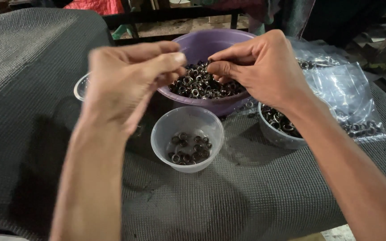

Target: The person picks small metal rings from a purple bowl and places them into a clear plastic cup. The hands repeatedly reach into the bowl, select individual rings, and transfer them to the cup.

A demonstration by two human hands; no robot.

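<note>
1. Head view looks down on your bench (pixel 255 196), which is covered by a dark grey textured mat; its near edge runs along the bottom of the frame, and a bare stretch of mat lies in front of the containers.
2. Your left side has the most open room: the mat there is bare out to the frame edge, with only the rim of a small clear cup (pixel 80 87) showing behind your left hand.
3. Your right side is tighter: clear plastic bags (pixel 345 89) with dark rings inside lie on the mat right up to the far right edge.
4. At the back, a purple bowl (pixel 220 44) heaped with small metal rings (pixel 202 85) sits near the far edge of the bench, with dark frame bars behind it.
5. Your left hand (pixel 126 85) hovers over the bowl's left rim, thumb and fingers drawn close together; it is blurred, so you cannot tell whether it holds a ring.
6. Your right hand (pixel 260 67) hangs over the bowl's right side, fingertips pinched together just above the heap; whether a ring sits between them cannot be made out.
7. Just below both hands stands a clear round cup (pixel 187 120) with a few rings on its bottom.
8. Under your right wrist a second clear cup (pixel 278 138) holds more rings.
</note>
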